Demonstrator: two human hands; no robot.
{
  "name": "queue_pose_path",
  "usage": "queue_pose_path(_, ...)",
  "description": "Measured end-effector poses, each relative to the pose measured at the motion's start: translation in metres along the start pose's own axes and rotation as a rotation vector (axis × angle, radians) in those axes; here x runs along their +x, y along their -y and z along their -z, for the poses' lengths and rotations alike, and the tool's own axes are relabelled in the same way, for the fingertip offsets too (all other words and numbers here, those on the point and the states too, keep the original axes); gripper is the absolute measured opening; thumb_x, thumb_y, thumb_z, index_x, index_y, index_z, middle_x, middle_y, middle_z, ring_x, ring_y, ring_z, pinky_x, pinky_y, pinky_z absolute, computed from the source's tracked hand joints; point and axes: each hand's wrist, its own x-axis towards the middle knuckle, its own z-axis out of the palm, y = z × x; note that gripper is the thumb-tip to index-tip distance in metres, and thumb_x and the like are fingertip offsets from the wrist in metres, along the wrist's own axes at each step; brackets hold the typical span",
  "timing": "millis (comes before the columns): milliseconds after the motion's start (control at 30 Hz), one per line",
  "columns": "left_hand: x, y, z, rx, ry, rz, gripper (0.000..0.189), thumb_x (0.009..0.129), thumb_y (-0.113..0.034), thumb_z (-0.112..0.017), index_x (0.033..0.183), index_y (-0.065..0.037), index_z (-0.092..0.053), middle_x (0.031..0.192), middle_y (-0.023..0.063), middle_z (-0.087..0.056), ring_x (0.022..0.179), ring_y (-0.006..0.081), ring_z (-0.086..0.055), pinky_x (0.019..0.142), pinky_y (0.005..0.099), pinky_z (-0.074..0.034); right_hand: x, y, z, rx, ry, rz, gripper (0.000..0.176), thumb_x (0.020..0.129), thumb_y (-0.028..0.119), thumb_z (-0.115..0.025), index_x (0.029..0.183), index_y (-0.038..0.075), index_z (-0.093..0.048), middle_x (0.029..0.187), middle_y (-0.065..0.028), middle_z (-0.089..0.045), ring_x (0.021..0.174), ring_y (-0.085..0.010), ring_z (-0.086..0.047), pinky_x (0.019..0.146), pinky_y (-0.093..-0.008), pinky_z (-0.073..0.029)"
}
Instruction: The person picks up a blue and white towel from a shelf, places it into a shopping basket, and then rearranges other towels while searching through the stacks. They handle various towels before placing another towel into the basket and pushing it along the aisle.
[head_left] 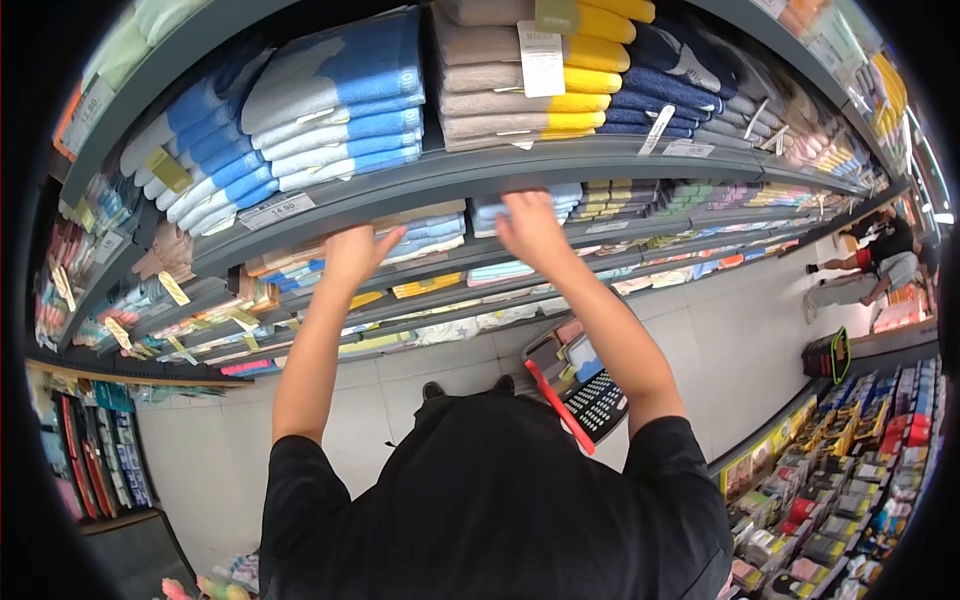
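My left hand [355, 258] reaches in under the edge of the upper shelf [330, 205], beside a stack of light blue and white folded towels [432, 232]. Its thumb points out to the right, apart from the fingers, whose tips the shelf hides. To the right, my right hand [532, 232] is at another stack of pale blue folded towels [568, 198] on the same lower level. Its thumb and fingers are apart, with the fingertips partly hidden under the shelf edge. I see nothing held in either hand.
Above are stacks of blue-and-grey towels [340, 90] and beige-and-yellow towels [490, 95]. On the floor stands a black shopping basket [597, 405] with a red handle and goods inside. Packed racks [830, 500] stand at right; people [885, 265] are farther off.
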Motion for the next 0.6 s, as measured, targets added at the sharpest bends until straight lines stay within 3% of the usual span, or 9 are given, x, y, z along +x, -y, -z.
queue_pose_path(133, -0.039, -0.047, -0.008, -0.130, -0.425, -0.130, 0.055, 0.081, -0.021, -0.076, 0.126, 0.003, -0.053, 0.123, 0.0251, -0.055, 0.116, 0.0410, -0.052, 0.101, 0.0493, -0.040, -0.017, -0.067, 0.022, -0.190, 0.037, -0.098, 0.034, 0.080, 0.015, -0.068, 0.111, 0.002, -0.061, 0.100, -0.0182, -0.067, 0.097, -0.0361, -0.062, 0.090, -0.0493, -0.045)
queue_pose_path(167, -0.046, -0.059, -0.017, -0.222, -0.439, -0.188, 0.058, 0.079, -0.022, -0.075, 0.129, -0.002, -0.051, 0.127, 0.0206, -0.052, 0.122, 0.0392, -0.047, 0.104, 0.0485, -0.037, -0.017, -0.074, 0.025, -0.200, 0.085, -0.080, 0.036, 0.080, 0.017, -0.069, 0.113, 0.003, -0.061, 0.101, -0.0186, -0.067, 0.099, -0.0363, -0.062, 0.091, -0.0495, -0.045)
queue_pose_path(233, -0.052, -0.091, -0.027, -0.413, -0.300, -0.308, 0.051, 0.082, -0.022, -0.072, 0.126, -0.003, -0.054, 0.127, 0.0181, -0.054, 0.121, 0.0382, -0.049, 0.104, 0.0481, -0.038, -0.015, -0.082, 0.035, -0.220, 0.183, -0.042, 0.042, 0.080, 0.020, -0.072, 0.116, 0.003, -0.060, 0.103, -0.0193, -0.067, 0.101, -0.0367, -0.062, 0.093, -0.0498, -0.045)
queue_pose_path(300, -0.048, -0.118, -0.041, -0.547, -0.094, -0.350, 0.042, 0.088, -0.019, -0.070, 0.125, -0.004, -0.058, 0.124, 0.0160, -0.058, 0.115, 0.0335, -0.056, 0.098, 0.0414, -0.045, -0.009, -0.088, 0.029, -0.288, 0.133, 0.062, 0.046, 0.080, 0.023, -0.073, 0.120, 0.004, -0.060, 0.103, -0.0187, -0.067, 0.105, -0.0373, -0.061, 0.097, -0.0496, -0.044)
queue_pose_path(367, -0.034, -0.137, -0.062, -0.761, 0.179, -0.247, 0.040, 0.093, -0.021, -0.065, 0.129, -0.004, -0.057, 0.125, 0.0161, -0.059, 0.113, 0.0311, -0.060, 0.097, 0.0390, -0.048, -0.003, -0.095, 0.019, -0.321, 0.144, 0.113, 0.049, 0.079, 0.025, -0.074, 0.122, 0.006, -0.060, 0.108, -0.0190, -0.066, 0.107, -0.0386, -0.061, 0.096, -0.0501, -0.045)
queue_pose_path(433, -0.022, -0.154, -0.085, -0.911, 0.246, -0.183, 0.042, 0.096, -0.022, -0.062, 0.132, -0.002, -0.054, 0.128, 0.0154, -0.059, 0.114, 0.0283, -0.061, 0.096, 0.0371, -0.049, 0.005, -0.102, 0.012, -0.328, 0.216, 0.104, 0.049, 0.079, 0.025, -0.073, 0.123, 0.007, -0.060, 0.117, -0.0201, -0.063, 0.105, -0.0407, -0.060, 0.093, -0.0510, -0.047)
queue_pose_path(600, 0.009, -0.180, -0.128, -1.343, 0.291, 0.138, 0.044, 0.100, -0.020, -0.057, 0.137, 0.004, -0.046, 0.132, 0.0151, -0.057, 0.119, 0.0236, -0.059, 0.096, 0.0350, -0.051, 0.021, -0.111, 0.012, -0.185, 0.189, 0.091, 0.030, 0.080, 0.023, -0.071, 0.104, 0.005, -0.069, 0.098, -0.0204, -0.068, 0.093, -0.0407, -0.064, 0.084, -0.0513, -0.050)
